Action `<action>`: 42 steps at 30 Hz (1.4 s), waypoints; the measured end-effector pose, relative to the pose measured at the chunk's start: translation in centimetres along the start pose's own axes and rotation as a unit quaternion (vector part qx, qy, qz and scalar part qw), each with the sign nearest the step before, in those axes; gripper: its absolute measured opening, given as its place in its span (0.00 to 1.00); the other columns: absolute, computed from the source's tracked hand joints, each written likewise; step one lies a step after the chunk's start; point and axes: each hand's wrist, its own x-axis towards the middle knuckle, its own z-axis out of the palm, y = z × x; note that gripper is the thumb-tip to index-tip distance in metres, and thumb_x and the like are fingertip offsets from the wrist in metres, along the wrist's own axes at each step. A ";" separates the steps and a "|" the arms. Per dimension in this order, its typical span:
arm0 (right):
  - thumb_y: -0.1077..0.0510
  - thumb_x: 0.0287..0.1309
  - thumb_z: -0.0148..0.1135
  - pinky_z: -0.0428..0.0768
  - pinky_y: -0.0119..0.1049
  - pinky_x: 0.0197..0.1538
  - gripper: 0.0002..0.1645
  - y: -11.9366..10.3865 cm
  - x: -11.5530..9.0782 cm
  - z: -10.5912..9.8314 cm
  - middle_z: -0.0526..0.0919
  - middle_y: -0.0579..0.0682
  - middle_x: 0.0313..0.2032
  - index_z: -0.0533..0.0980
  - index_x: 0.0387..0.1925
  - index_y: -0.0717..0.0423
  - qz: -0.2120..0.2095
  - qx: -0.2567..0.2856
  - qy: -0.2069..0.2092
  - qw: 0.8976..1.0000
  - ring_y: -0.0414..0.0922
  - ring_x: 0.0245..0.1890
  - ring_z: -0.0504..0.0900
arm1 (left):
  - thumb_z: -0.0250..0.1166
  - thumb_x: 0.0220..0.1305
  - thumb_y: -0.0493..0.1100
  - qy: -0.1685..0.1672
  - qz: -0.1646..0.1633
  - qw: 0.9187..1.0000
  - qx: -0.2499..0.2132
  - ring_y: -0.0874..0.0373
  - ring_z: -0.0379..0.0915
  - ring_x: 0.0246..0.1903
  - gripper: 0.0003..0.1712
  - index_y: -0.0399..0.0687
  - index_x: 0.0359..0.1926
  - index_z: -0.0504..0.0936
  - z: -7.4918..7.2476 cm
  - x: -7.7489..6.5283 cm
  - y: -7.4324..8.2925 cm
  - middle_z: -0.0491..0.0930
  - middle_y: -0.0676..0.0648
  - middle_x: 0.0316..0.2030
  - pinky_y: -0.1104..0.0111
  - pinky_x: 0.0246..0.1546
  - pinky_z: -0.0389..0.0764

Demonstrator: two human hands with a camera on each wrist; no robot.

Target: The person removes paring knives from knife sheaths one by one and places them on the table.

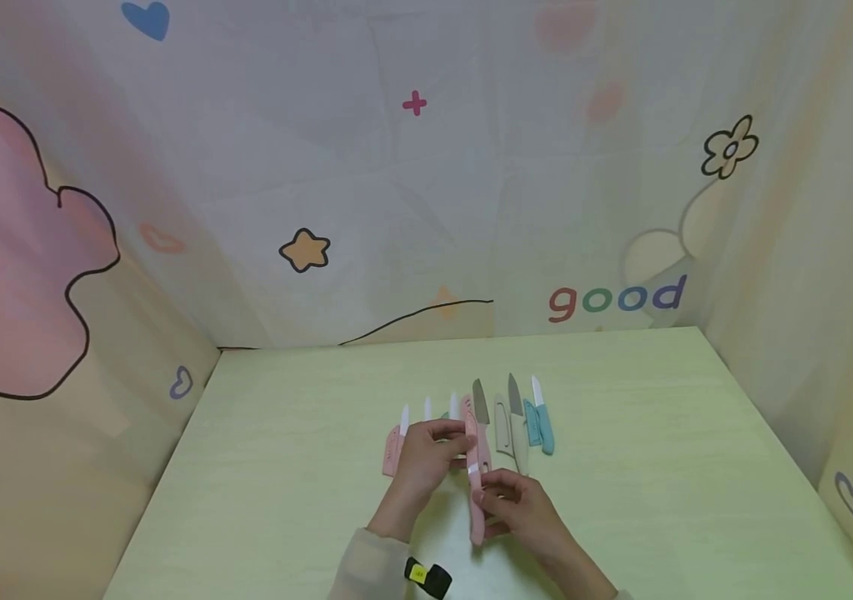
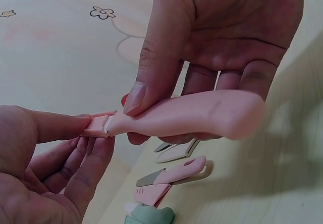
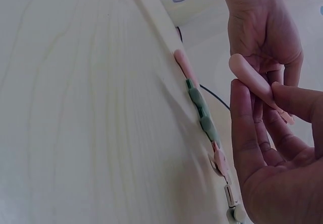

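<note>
A pink-handled knife [image 1: 477, 518] is held above the table, its blade end inside a pink sheath [image 2: 97, 125]. My right hand [image 1: 522, 508] grips the handle, thumb on one side and fingers on the other. At the opposite end, my left hand [image 1: 429, 457] pinches the sheath between thumb and fingers. A narrow white strip shows where handle and sheath meet; the rest of the blade is hidden. Beneath the hands lies another pink knife [image 2: 182, 170] with a bare grey blade, beside its own pink sheath [image 2: 151, 192].
Right of the hands lie a cream knife [image 1: 519, 429] with its cream sheath [image 1: 503, 425], and a blue knife [image 1: 544, 425] beside a blue sheath [image 1: 531, 423]. To the left, a pink sheath [image 1: 391, 452] and several white blades show past my left hand. A patterned curtain [image 1: 366, 183] hangs behind the table.
</note>
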 end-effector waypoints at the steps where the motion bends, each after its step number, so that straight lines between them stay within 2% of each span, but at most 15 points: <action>1: 0.61 0.62 0.62 0.87 0.45 0.34 0.23 0.0 0.0 0.0 0.83 0.55 0.37 0.71 0.53 0.74 0.000 0.000 0.001 1.000 0.54 0.32 0.82 | 0.69 0.57 0.37 0.001 0.001 1.000 -0.001 0.54 0.79 0.32 0.10 0.41 0.42 0.85 0.0 0.0 0.0 0.83 0.43 0.36 0.50 0.40 0.85; 12: 0.61 0.63 0.61 0.87 0.46 0.34 0.22 -0.1 0.0 0.0 0.83 0.54 0.36 0.71 0.54 0.73 0.010 -0.002 0.007 1.000 0.53 0.32 0.82 | 0.68 0.58 0.37 0.005 -0.001 1.000 0.000 0.54 0.79 0.31 0.09 0.42 0.41 0.86 0.1 0.2 -0.2 0.82 0.43 0.35 0.50 0.40 0.85; 20: 0.63 0.63 0.60 0.87 0.48 0.35 0.22 0.1 -0.1 -0.1 0.82 0.54 0.35 0.70 0.54 0.74 0.006 -0.001 0.004 1.000 0.54 0.33 0.82 | 0.68 0.58 0.36 0.003 -0.005 1.000 -0.018 0.53 0.80 0.31 0.09 0.40 0.41 0.85 0.1 0.1 -0.1 0.82 0.42 0.35 0.44 0.43 0.82; 42: 0.62 0.61 0.62 0.87 0.45 0.34 0.23 0.3 -0.4 0.0 0.82 0.54 0.34 0.71 0.53 0.73 0.011 -0.007 0.003 1.000 0.52 0.31 0.81 | 0.68 0.58 0.35 0.006 0.001 1.000 -0.031 0.53 0.79 0.32 0.09 0.38 0.41 0.85 0.0 0.4 -0.5 0.82 0.42 0.36 0.46 0.42 0.83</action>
